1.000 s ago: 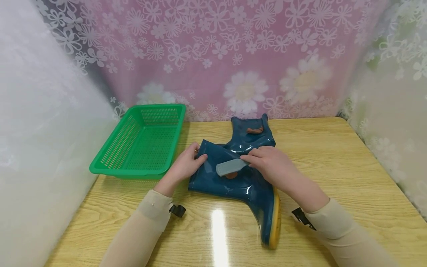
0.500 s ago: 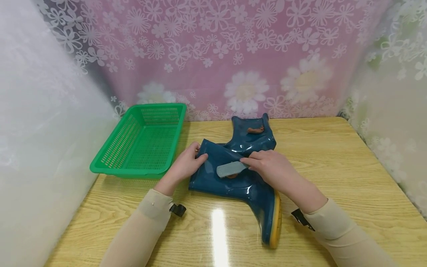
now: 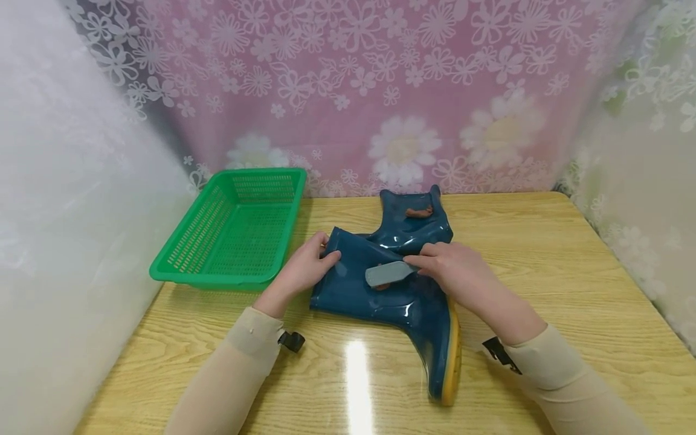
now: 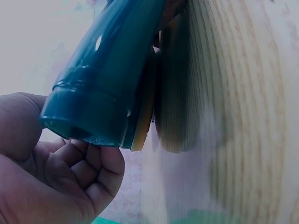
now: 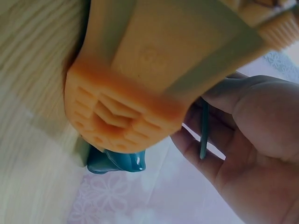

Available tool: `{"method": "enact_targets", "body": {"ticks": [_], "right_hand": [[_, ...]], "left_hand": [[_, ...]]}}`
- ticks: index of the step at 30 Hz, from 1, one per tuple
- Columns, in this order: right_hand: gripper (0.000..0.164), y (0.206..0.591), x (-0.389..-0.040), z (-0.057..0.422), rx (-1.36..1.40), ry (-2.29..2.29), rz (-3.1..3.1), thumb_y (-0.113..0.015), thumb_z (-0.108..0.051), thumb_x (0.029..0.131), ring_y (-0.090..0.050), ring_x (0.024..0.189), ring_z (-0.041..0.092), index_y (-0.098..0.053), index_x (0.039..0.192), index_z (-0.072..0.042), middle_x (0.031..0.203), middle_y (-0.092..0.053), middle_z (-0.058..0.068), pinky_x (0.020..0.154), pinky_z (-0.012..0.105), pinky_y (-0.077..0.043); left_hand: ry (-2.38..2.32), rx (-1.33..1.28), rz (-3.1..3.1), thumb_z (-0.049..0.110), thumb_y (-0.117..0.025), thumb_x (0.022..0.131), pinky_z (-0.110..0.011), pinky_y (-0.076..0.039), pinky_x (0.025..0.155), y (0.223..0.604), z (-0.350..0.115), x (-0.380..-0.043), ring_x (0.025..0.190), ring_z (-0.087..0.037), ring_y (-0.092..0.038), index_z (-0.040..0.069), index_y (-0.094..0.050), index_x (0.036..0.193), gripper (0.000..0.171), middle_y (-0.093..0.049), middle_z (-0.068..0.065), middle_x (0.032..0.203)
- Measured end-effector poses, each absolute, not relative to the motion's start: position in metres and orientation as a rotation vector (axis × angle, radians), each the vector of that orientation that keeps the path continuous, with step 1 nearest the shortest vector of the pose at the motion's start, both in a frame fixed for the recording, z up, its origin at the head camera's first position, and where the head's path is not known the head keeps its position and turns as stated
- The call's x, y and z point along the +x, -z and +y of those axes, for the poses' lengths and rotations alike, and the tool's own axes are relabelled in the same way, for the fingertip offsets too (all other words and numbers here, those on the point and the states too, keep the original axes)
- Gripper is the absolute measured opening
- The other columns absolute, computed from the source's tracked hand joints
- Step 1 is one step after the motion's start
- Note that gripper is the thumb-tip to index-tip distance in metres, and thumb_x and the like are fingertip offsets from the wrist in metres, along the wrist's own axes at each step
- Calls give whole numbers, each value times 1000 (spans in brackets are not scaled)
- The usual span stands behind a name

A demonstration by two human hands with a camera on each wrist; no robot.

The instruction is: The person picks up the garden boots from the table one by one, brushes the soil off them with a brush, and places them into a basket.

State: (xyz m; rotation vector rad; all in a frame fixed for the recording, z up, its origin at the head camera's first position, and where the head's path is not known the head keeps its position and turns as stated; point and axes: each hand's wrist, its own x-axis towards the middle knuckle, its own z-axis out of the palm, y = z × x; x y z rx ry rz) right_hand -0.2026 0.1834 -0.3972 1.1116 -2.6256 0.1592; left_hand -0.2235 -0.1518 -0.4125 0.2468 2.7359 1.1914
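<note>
In the head view a blue rain boot [image 3: 353, 302] with a yellow sole lies on its side. My left hand [image 3: 309, 266] holds the boot's top rim, thumb on the upper face. In the left wrist view, the fingers [image 4: 110, 163] curl at the boot's opening. My right hand [image 3: 454, 272] pinches the handle of a flat grey scraper [image 3: 388, 273]. Its blade lies over a brown smear [image 3: 382, 286] on the boot shaft and partly hides it. The right wrist view shows the orange-yellow sole [image 5: 126, 107] close up, with the scraper's thin edge [image 5: 204, 133] between thumb and fingers.
A second blue boot [image 3: 397, 220], with a brown lump [image 3: 418, 212] on its shaft, lies behind the first. At the left stands a green slotted basket [image 3: 274, 281]. A flowered curtain [image 3: 326, 121] hangs behind the wooden table [image 3: 544, 254].
My right hand and the scraper first dip slightly, then slide a little to the right across the boot shaft. The left hand keeps its hold on the rim.
</note>
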Motion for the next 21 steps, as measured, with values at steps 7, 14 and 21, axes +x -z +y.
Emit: {"method": "enact_targets", "body": {"ticks": [7,14,21], "right_hand": [[37,388,-201,189,1088,-200,-2696,-88,-12,96,-63,75,16,-83,133,-18,95,-71,-2,68,35,-58],[36,382,-201,194,1094,-232,-2724,-87,-11,97,-58,72,13,-83,132,-19,93,-69,-4,66,33,-55],[38,378,-202,202,1098,-254,-2722,-88,-9,95,-58,71,11,-83,131,-19,92,-67,-7,65,33,-54]], "left_hand": [[-1201,246,2730,28,-64,115,-46,-41,80,413,-152,-224,113,-31,-61,10,-44,110,28,-59,-13,115],[-1219,234,2713,29,-64,115,-48,-41,82,414,-153,-224,121,-34,-62,10,-42,111,29,-59,-18,122],[-1215,238,2714,30,-63,116,-47,-41,81,414,-153,-224,137,-40,-60,9,-43,112,29,-60,-21,132]]}}
